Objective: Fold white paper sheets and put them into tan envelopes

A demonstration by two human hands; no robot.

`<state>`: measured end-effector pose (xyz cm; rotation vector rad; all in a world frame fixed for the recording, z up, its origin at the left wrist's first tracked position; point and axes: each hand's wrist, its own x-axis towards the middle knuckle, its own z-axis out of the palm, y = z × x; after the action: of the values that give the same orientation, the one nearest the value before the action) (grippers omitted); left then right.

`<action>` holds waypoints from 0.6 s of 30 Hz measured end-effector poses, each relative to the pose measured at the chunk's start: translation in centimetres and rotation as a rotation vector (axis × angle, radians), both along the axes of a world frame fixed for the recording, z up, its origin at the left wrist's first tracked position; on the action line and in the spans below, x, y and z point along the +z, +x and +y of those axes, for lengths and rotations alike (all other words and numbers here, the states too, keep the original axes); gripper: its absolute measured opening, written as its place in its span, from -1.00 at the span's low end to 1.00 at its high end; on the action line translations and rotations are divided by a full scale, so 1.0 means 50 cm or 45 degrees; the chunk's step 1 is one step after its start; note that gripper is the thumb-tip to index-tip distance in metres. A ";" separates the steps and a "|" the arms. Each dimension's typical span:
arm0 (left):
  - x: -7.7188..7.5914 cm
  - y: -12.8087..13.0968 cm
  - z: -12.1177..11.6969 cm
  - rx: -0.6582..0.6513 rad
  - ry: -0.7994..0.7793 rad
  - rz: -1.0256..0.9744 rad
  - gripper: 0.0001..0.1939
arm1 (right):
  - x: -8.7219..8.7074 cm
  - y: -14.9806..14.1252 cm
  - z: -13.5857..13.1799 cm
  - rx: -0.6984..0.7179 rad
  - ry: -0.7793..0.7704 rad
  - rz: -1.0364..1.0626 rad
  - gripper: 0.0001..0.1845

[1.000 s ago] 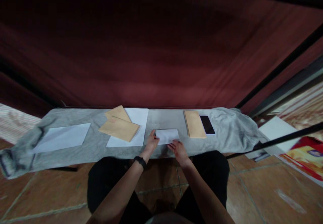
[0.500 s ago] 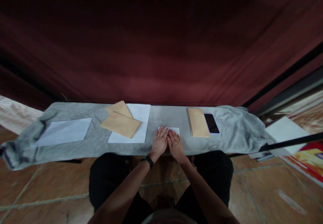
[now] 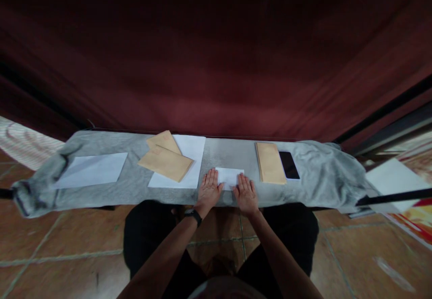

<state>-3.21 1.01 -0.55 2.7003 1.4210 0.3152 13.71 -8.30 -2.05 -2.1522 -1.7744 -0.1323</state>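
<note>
Between my hands a small folded sheet of white paper (image 3: pixel 230 177) lies flat on the grey cloth. My left hand (image 3: pixel 209 189) rests flat over its left edge, fingers stretched out and thumb on the paper. At the right edge, my right hand (image 3: pixel 246 193) lies flat too, its fingers extended away from me and its thumb reaching toward the paper. Neither hand grips anything. Brown envelopes (image 3: pixel 166 163) overlap on larger white sheets (image 3: pixel 199 155) to the left. A stack of brown envelopes (image 3: pixel 272 163) is to the right of my right hand.
A dark-screened phone (image 3: pixel 289 165) lies right of the envelope stack. Another white sheet (image 3: pixel 92 171) is at the far left of the grey cloth (image 3: pixel 135 191). A dark red surface (image 3: pixel 216 87) rises behind the cloth. Black bars stand at both sides.
My hands were together over the small folded paper; they have slid apart to its left and right edges, uncovering its middle. The view has shifted slightly.
</note>
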 end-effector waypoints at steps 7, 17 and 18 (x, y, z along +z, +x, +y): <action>0.003 -0.003 -0.005 0.069 0.049 -0.045 -0.38 | 0.002 0.012 -0.009 -0.067 0.037 0.043 -0.40; 0.001 -0.014 -0.047 -0.175 0.052 -0.067 -0.44 | 0.003 -0.045 0.015 0.170 0.006 0.019 -0.43; 0.002 -0.024 -0.043 -0.176 0.049 -0.065 -0.45 | -0.002 -0.042 0.012 0.154 0.006 0.013 -0.43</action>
<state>-4.42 -1.14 -0.44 2.7812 1.2202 0.4020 11.63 -7.70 -2.13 -2.0322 -1.8904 -0.0948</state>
